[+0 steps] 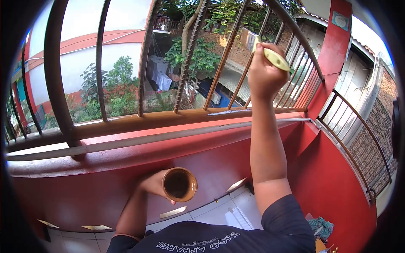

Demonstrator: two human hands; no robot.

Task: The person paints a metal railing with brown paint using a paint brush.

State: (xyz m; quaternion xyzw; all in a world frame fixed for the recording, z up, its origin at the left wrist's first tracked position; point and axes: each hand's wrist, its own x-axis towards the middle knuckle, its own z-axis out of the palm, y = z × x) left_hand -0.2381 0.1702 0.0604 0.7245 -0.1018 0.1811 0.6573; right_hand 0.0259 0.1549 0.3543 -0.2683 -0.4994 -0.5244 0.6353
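Observation:
My right hand (268,78) is raised in front of the railing, fingers closed around a paintbrush (276,59) with a pale yellow handle. The brush points up and left, its brownish bristles close to the upright bars in this view. Lower down, my left hand (154,184) grips a cup (194,185) with a glossy yellow-brown rim and dark liquid inside. The metal railing (168,118) has a brown lower rail, and several of its uprights look ridged and rust-brown.
Below the railing runs a red wall (228,156) with a pale pipe (177,135) along its top. A red pillar (333,38) stands at the right. White floor tiles (211,211) lie below, with a green net-like bundle (320,227) at lower right. Plants grow beyond the bars.

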